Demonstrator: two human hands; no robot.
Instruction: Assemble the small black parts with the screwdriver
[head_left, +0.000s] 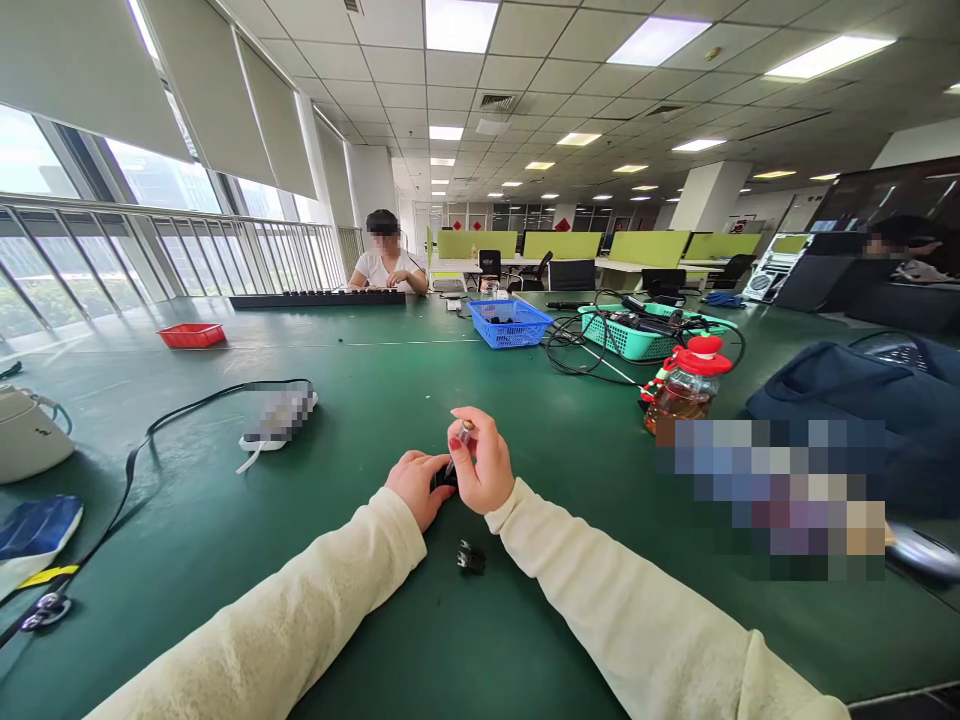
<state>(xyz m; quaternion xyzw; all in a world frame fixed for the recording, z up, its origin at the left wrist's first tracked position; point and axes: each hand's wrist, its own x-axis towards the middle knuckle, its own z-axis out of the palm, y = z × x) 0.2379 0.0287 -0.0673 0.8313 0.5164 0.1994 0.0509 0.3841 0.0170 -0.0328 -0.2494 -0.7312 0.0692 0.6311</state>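
Observation:
My left hand [417, 486] rests on the green table [375, 620], its fingers closed on a small black part [444, 478]. Just to the right of it, my right hand [484, 465] is wrapped round a thin screwdriver-like tool [464, 432], whose shaft points down at the black part. The tool's tip is hidden between the hands. Another small black piece [471, 558] lies on the table below my hands, touched by neither.
A red tray [192, 337] and a white device with a cable [277, 420] lie left. Beyond my hands are a blue basket [510, 328] and a green basket [637, 343] with cables. Right are a red-lidded jar [684, 385] and dark bag [847, 400]. A person sits across.

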